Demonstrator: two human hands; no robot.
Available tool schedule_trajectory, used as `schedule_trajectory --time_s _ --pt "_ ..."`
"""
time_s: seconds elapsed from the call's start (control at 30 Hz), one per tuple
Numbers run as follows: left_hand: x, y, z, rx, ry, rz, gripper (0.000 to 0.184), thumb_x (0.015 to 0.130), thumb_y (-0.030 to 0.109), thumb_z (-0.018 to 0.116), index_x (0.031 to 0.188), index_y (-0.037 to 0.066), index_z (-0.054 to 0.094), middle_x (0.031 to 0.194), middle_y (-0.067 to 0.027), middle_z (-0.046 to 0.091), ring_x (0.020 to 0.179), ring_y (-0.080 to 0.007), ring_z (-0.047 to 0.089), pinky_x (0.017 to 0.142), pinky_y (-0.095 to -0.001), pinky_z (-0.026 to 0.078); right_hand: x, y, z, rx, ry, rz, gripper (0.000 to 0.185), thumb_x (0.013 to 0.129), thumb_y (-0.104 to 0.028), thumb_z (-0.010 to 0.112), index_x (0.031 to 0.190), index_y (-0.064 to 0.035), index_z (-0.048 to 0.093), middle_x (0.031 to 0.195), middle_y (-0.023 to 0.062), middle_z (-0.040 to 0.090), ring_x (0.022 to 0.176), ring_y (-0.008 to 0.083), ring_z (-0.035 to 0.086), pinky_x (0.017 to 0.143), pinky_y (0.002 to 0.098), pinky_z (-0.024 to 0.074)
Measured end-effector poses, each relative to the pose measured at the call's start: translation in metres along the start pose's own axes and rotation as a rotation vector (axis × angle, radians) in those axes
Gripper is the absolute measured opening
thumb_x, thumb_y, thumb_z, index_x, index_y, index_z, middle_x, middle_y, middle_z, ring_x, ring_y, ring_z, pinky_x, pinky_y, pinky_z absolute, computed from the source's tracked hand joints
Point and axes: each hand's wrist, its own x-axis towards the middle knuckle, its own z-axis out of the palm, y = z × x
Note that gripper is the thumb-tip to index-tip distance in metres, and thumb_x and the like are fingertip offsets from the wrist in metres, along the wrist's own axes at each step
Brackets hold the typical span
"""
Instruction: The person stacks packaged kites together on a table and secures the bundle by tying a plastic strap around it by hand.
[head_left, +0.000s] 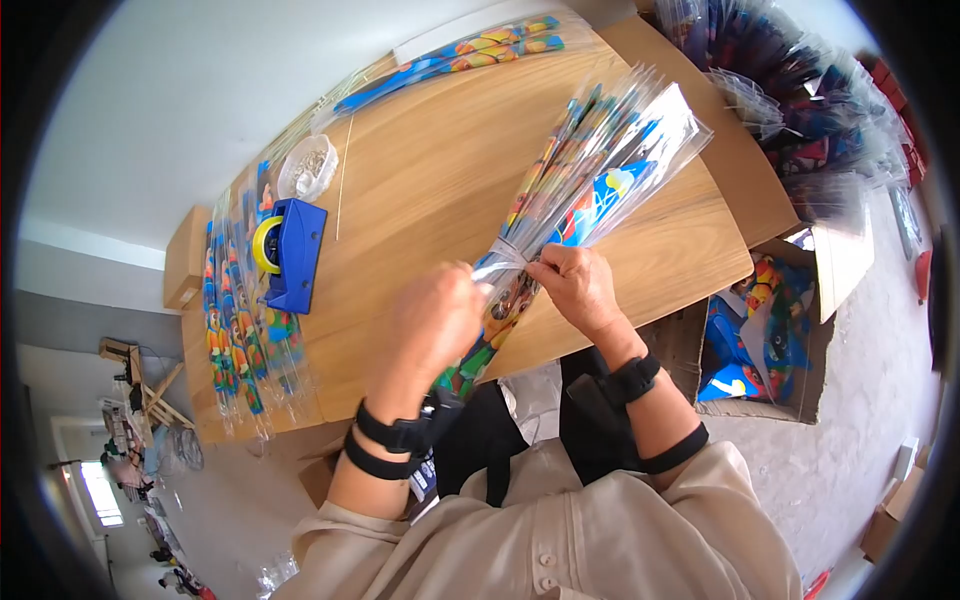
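Note:
A bundle of long, colourful printed packets in clear plastic sleeves point(560, 190) lies slantwise across the table's near right part. A clear plastic strip point(505, 258) is wrapped round its middle and gathers the sleeves in. My left hand point(435, 318), slightly blurred, is closed on the strip's left end beside the bundle. Against the bundle's right side, my right hand point(580, 287) pinches the strip at the gathered spot. The fingertips of both hands are partly hidden. Below the strip, the bundle's lower end point(470, 365) reaches past the table edge, partly behind my left wrist.
A blue tape dispenser point(297, 255) with yellow tape stands left, near a round clear tub point(308, 168). More packets lie at the left point(235, 330) and the far edge point(450, 62). An open carton point(815, 345) holds colourful printed pieces; wrapped bundles point(810, 110) pile up beyond the table.

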Motion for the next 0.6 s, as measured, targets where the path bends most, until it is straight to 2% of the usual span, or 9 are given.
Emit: schedule_trajectory --time_s 0.03,0.2,0.27,0.3,0.37,0.43,0.5,0.53,0.6 --pt "-0.002 0.006 0.003 0.073 -0.196 -0.062 0.025 0.082 0.02 0.069 0.091 -0.002 0.063 0.087 -0.0224 0.064 0.084 -0.0382 0.063 0.071 -0.0449 0.049 0.0 0.001 0.001 0.009 0.021 -0.003 0.023 0.081 -0.026 0.064 0.069 -0.0069 0.062 0.067 0.0158 0.063 0.068 0.0364 0.062 0.059 0.0452 0.0487" --pt "0.005 0.018 0.01 0.069 -0.174 -0.158 0.021 0.085 0.02 0.066 0.081 -0.001 0.065 0.085 -0.0214 0.065 0.075 -0.0397 0.064 0.065 -0.045 0.051 -0.003 0.003 0.0 0.006 0.009 0.02 0.023 0.081 -0.026 0.064 0.069 -0.0067 0.062 0.066 0.016 0.062 0.067 0.0366 0.062 0.058 0.0456 0.0482" --pt "0.012 0.016 0.024 -0.483 0.064 0.154 0.019 0.089 0.015 0.063 0.082 -0.002 0.064 0.088 -0.0176 0.066 0.076 -0.032 0.065 0.066 -0.0401 0.051 -0.003 0.004 0.0 0.02 0.012 0.015 0.024 0.081 -0.026 0.065 0.068 -0.0067 0.061 0.066 0.0162 0.062 0.067 0.0369 0.062 0.058 0.0459 0.048" --pt "0.014 0.014 0.034 -0.476 0.063 0.153 0.019 0.089 0.015 0.063 0.082 -0.002 0.064 0.088 -0.0176 0.066 0.076 -0.032 0.065 0.066 -0.0401 0.051 -0.004 0.005 0.001 -0.002 0.013 0.013 0.024 0.082 -0.026 0.064 0.069 -0.0065 0.061 0.066 0.0166 0.062 0.066 0.0373 0.062 0.058 0.0462 0.0479" --pt "0.024 0.018 0.054 -0.952 0.031 0.157 0.025 0.095 0.016 0.054 0.087 -0.005 0.063 0.084 -0.0103 0.064 0.081 -0.0216 0.062 0.077 -0.0313 0.049 -0.002 0.007 0.002 -0.025 0.027 0.007 0.024 0.082 -0.026 0.064 0.069 -0.0064 0.061 0.066 0.017 0.062 0.066 0.0377 0.062 0.058 0.0465 0.0478" --pt "0.023 0.025 0.065 -1.146 0.137 0.061 0.033 0.1 0.02 0.049 0.075 -0.001 0.058 0.076 -0.0052 0.059 0.076 -0.0191 0.058 0.079 -0.035 0.049 -0.007 0.011 0.002 0.023 0.067 -0.058 0.023 0.082 -0.026 0.064 0.069 -0.0071 0.061 0.066 0.0176 0.062 0.065 0.0388 0.061 0.057 0.0474 0.0474" --pt "0.028 0.017 0.076 -1.758 0.139 -0.031 0.037 0.101 0.024 0.046 0.069 0.007 0.049 0.067 -0.0027 0.049 0.067 -0.0168 0.051 0.077 -0.0375 0.049 -0.007 0.017 -0.008 0.046 -0.007 -0.012 0.022 0.082 -0.025 0.064 0.07 -0.0065 0.061 0.07 0.0171 0.062 0.068 0.0385 0.061 0.06 0.0473 0.048" --pt "0.029 0.018 0.076 -1.669 0.14 -0.043 0.039 0.102 0.028 0.044 0.067 0.011 0.04 0.061 -0.0002 0.039 0.06 -0.0139 0.043 0.071 -0.0371 0.048 -0.008 0.017 -0.014 0.029 -0.059 -0.059 0.022 0.081 -0.023 0.066 0.069 -0.0054 0.06 0.073 0.0161 0.063 0.072 0.0371 0.061 0.063 0.0459 0.0483" --pt "0.033 0.02 0.071 -1.737 0.158 -0.098 0.039 0.102 0.029 0.043 0.067 0.011 0.04 0.06 0.0 0.038 0.059 -0.0134 0.041 0.068 -0.0362 0.045 -0.01 0.011 -0.023 0.012 -0.117 -0.111 0.023 0.08 -0.022 0.067 0.069 -0.0043 0.059 0.077 0.0151 0.063 0.077 0.0356 0.061 0.065 0.0444 0.0487"
